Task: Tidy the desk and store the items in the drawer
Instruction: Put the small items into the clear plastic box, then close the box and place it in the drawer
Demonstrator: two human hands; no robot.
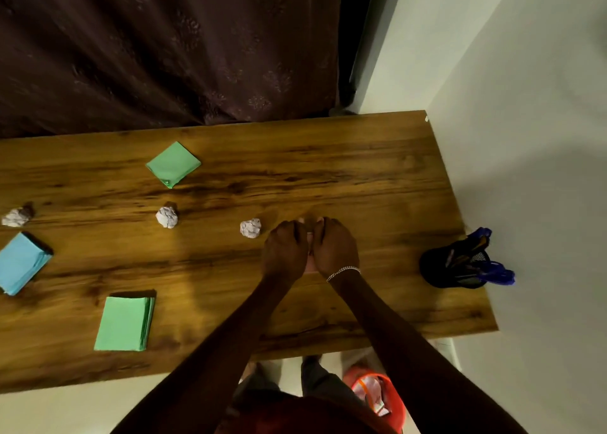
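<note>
On the wooden desk (361,171) my left hand (285,253) and my right hand (335,249) rest side by side with the fingers curled, pressed against each other; nothing can be seen held in them. A crumpled paper ball (250,227) lies just left of my left hand, another paper ball (167,217) further left, and a third (15,217) at the left edge. A green paper stack (173,163) lies at the back, a second green stack (125,322) at the front left, and a blue stack (21,263) at the far left.
A black mesh pen holder (460,264) with blue pens stands at the desk's right edge, next to the white wall. A dark curtain (164,49) hangs behind the desk. An orange bin (377,397) with scraps sits on the floor below the front edge.
</note>
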